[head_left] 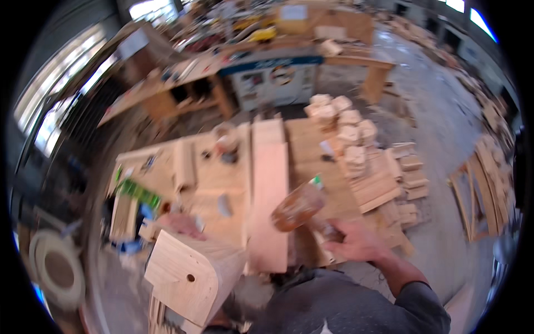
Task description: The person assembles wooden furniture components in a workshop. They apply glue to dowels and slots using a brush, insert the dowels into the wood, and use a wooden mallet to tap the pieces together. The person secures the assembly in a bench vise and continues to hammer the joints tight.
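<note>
My right hand (359, 240) is closed round the handle of a mallet (299, 207) with a worn amber-brown head, raised over the workbench. At lower left is a pale wooden piece (192, 273) with one rounded corner and a small round hole, tilted toward me. My left hand (182, 224) grips its far edge; some of its fingers are hidden or blurred. Just left of that hand shows the end of a small wooden part (149, 229).
A long plank (268, 189) crosses the workbench (219, 161). Stacked wooden blocks (350, 133) and boards (378, 183) fill its right side. A green object (139, 193) and a jar (225, 142) are on the left. Behind stands a grey machine (272, 83); a frame (473, 195) stands right.
</note>
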### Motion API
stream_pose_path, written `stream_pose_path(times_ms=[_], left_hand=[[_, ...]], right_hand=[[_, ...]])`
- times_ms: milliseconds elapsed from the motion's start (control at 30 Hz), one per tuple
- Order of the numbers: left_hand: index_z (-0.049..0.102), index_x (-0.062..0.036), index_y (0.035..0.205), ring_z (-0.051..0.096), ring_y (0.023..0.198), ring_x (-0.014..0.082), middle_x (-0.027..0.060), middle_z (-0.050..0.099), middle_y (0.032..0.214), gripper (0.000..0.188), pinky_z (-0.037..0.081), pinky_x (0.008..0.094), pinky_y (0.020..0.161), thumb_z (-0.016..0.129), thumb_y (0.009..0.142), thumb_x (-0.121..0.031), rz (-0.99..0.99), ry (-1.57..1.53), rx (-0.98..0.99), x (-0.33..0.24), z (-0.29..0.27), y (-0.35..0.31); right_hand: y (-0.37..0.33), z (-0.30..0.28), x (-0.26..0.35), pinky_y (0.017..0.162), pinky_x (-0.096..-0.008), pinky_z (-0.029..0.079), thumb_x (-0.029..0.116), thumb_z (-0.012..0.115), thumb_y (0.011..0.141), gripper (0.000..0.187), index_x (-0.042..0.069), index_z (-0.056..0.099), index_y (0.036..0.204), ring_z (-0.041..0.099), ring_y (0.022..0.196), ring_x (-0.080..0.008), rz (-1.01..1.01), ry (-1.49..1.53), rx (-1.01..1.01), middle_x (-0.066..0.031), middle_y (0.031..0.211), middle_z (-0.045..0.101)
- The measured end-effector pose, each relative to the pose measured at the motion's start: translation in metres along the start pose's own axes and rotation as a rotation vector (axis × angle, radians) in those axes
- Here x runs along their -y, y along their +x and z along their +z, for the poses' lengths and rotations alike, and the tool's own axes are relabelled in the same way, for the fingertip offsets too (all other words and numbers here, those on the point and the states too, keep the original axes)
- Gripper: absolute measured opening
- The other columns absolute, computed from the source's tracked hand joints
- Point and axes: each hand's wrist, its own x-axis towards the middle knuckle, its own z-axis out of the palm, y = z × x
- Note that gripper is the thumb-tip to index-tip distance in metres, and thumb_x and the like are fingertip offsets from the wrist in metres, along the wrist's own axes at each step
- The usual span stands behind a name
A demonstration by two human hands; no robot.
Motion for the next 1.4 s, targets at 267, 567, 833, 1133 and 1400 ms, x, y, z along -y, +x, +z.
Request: stream_pose_path(times_ms=[267, 567, 833, 1133, 1400], left_hand=[[0.071, 0.0019, 0.097, 0.058, 0.075, 0.0039, -0.0017, 0.071, 0.086, 0.008, 0.045, 0.0231, 0.065, 0.071, 0.089, -0.001, -0.586, 0.602, -0.460, 0.020, 0.042, 0.041], [0.071, 0.0050, 0.107, 0.074, 0.089, 0.0366, 0.0261, 0.074, 0.093, 0.046, 0.055, 0.0440, 0.078, 0.081, 0.088, -0.036, -0.990, 1.068, -0.041, 0.078, 0.076, 0.070], [0.070, 0.0073, 0.098, 0.071, 0.096, 0.0461, 0.0304, 0.072, 0.099, 0.045, 0.056, 0.0504, 0.087, 0.074, 0.088, -0.036, -1.067, 1.363, 0.182, 0.141, 0.096, 0.041], [0.065, 0.0070, 0.103, 0.070, 0.097, 0.0462, 0.0300, 0.071, 0.101, 0.036, 0.055, 0.0513, 0.087, 0.074, 0.087, -0.024, -1.007, 1.383, 0.126, 0.162, 0.107, 0.019], [0.061, 0.0073, 0.102, 0.069, 0.098, 0.0479, 0.0317, 0.071, 0.100, 0.031, 0.055, 0.0517, 0.085, 0.074, 0.081, -0.013, -1.131, 1.309, 0.120, 0.147, 0.112, 0.015]], right_hand=[[-0.005, -0.002, -0.035, 0.090, -0.0374, 0.053, 0.033, 0.073, 0.096, 0.058, 0.000, 0.055, 0.141, 0.068, 0.098, -0.0245, -0.050, 0.227, -0.094, -0.0179, 0.108, 0.071], [-0.024, -0.007, -0.079, 0.075, -0.0330, 0.054, 0.014, 0.069, 0.098, 0.038, 0.002, 0.059, 0.132, 0.063, 0.083, -0.0157, 0.101, 0.047, -0.315, -0.0036, 0.093, 0.067], [-0.019, -0.014, -0.083, 0.053, -0.0241, 0.042, 0.015, 0.063, 0.102, 0.034, 0.006, 0.057, 0.134, 0.050, 0.060, -0.0047, 0.149, 0.490, -0.262, 0.0033, 0.078, 0.056], [0.046, -0.064, -0.021, 0.092, -0.0360, 0.051, 0.016, 0.064, 0.099, 0.054, 0.001, 0.048, 0.149, 0.064, 0.099, -0.0220, -0.209, 0.020, -0.230, -0.0094, 0.114, 0.068], [0.112, -0.046, 0.010, 0.071, -0.0305, 0.047, 0.026, 0.059, 0.105, 0.045, 0.002, 0.052, 0.143, 0.052, 0.076, -0.0122, -0.169, 0.051, -0.204, -0.0035, 0.088, 0.059]])
